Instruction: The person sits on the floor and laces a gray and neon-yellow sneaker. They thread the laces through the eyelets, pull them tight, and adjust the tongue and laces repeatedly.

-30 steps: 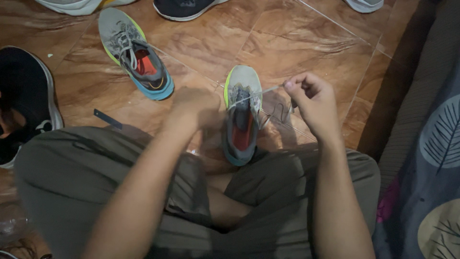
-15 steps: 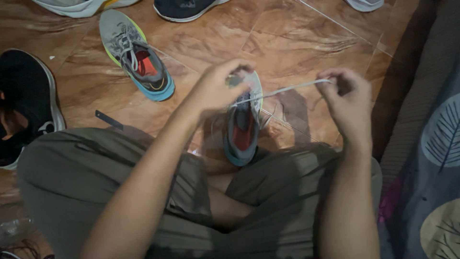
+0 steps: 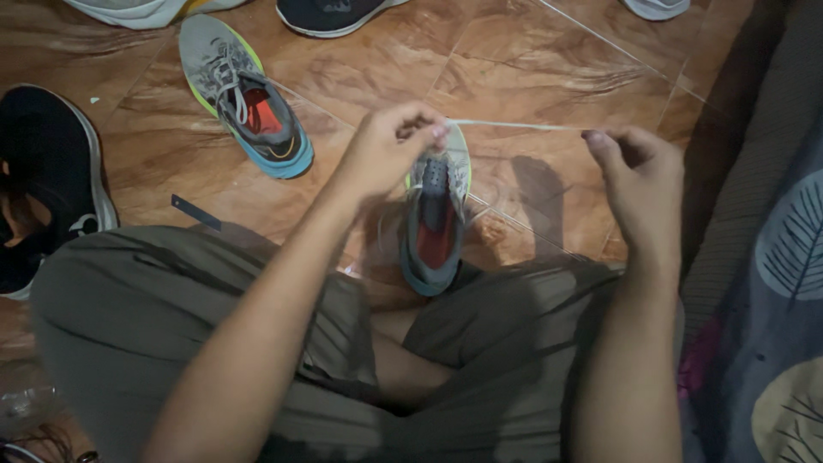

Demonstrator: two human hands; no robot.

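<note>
A person sits cross-legged on a brown tiled floor in dull green shorts. A grey shoe with a yellow-green edge and a red inside lies on the floor just in front of the crossed legs, with its toe pointing away. The left hand is over the toe end of this shoe, with its fingers pinched shut on one end of a pale shoelace. The right hand is off to the right of the shoe, and its fingers are pinched shut on the other end of the lace. The lace runs tight and almost flat between the two hands, above the shoe. A second grey shoe that looks the same lies farther off on the left, well apart from the hands. A big black shoe lies at the left edge. A dark shoe sits at the top. On the right is cloth with leaf shapes on it
</note>
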